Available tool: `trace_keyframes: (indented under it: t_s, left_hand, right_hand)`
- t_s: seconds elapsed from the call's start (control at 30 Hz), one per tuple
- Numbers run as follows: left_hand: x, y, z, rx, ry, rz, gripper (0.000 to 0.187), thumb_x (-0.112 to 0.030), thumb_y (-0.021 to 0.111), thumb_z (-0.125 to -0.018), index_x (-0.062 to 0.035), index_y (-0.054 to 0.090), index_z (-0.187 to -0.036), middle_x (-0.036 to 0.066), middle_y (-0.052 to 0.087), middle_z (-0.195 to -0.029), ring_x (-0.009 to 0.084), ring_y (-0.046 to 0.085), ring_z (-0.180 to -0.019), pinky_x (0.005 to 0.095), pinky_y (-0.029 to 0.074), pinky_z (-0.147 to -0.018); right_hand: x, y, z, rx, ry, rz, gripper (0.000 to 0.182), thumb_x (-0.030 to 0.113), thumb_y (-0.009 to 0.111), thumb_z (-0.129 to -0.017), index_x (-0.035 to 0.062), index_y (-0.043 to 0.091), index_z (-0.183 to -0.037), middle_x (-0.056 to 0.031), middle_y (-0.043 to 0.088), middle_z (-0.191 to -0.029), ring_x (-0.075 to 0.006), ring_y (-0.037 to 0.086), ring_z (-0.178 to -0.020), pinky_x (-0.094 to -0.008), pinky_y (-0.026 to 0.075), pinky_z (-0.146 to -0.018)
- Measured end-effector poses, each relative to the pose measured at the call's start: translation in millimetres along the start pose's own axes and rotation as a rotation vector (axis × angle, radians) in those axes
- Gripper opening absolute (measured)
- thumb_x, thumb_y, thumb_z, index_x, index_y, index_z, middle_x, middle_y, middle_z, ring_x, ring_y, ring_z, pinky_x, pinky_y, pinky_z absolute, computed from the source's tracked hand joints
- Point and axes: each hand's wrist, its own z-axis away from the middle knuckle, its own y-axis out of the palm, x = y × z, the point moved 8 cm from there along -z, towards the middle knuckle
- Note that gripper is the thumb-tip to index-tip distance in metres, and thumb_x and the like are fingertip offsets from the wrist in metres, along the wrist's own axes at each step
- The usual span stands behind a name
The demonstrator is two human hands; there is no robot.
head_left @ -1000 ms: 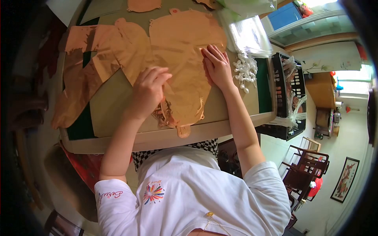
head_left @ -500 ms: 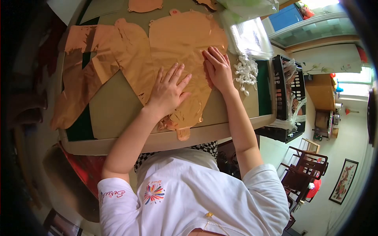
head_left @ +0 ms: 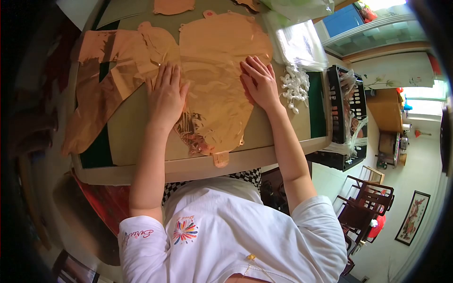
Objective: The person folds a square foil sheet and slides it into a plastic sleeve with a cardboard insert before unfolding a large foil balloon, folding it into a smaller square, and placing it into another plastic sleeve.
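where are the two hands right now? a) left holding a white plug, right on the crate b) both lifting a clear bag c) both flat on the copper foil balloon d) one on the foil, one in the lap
c: the left hand and the right hand both lie palm down, fingers spread, on the copper foil balloon on the table; the white plugs lie untouched beside the right hand.

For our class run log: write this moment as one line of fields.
left hand: flat on flat rose-gold foil balloon | right hand: flat on its right edge | beside: white plastic bits | surface: beige table
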Motion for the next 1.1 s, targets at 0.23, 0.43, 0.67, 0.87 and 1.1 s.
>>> trace_keyframes:
  t_s: [0.23,0.43,0.67,0.87,1.1]
  left_hand:
    - [-3.4,0.9,2.7,-0.021,-0.012,-0.087,0.053,-0.038,0.046,-0.100,-0.0069,0.041,-0.142,0.014,0.040,-0.148,0.0287,0.032,-0.141,0.0580,0.024,-0.112]
    - [-19.9,-16.2,-2.6,-0.151,0.110,0.268,0.045,-0.030,0.054,-0.097,-0.0071,0.051,-0.135,0.013,0.044,-0.145,0.0282,0.036,-0.139,0.0576,0.030,-0.108]
    - [-79.5,-7.2,11.9,-0.032,0.451,0.286,0.043,-0.032,0.061,-0.092,-0.0155,0.058,-0.131,0.011,0.043,-0.147,0.0282,0.037,-0.138,0.0542,0.027,-0.113]
    - [-79.7,3.1,15.1,0.039,0.462,0.268,0.043,-0.034,0.062,-0.091,-0.0176,0.059,-0.130,0.010,0.041,-0.148,0.0270,0.033,-0.141,0.0553,0.025,-0.113]
    - [-77.9,2.3,15.1,0.050,0.454,0.286,0.043,-0.032,0.064,-0.090,-0.0173,0.060,-0.130,0.011,0.040,-0.148,0.0271,0.033,-0.140,0.0556,0.024,-0.114]
  right_hand:
    - [0.7,-3.1,1.6,-0.027,-0.018,-0.005,0.036,0.028,0.061,-0.091,0.0144,0.065,-0.124,-0.0108,0.056,-0.136,-0.0280,0.045,-0.134,-0.0561,0.027,-0.110]
    - [-0.6,-1.3,1.4,-0.034,-0.018,0.007,0.035,0.028,0.061,-0.091,0.0149,0.065,-0.123,-0.0109,0.057,-0.135,-0.0285,0.046,-0.133,-0.0558,0.028,-0.110]
    - [-1.9,-0.7,1.3,-0.029,-0.007,0.005,0.035,0.029,0.061,-0.091,0.0156,0.066,-0.123,-0.0110,0.057,-0.135,-0.0282,0.046,-0.133,-0.0552,0.027,-0.111]
    - [-2.7,0.1,1.4,-0.015,-0.003,0.010,0.036,0.029,0.061,-0.091,0.0156,0.066,-0.124,-0.0118,0.057,-0.136,-0.0282,0.046,-0.133,-0.0548,0.026,-0.112]
    - [-1.7,0.2,1.0,0.012,0.000,0.025,0.038,0.030,0.060,-0.091,0.0171,0.064,-0.127,-0.0117,0.054,-0.139,-0.0283,0.044,-0.135,-0.0534,0.025,-0.113]
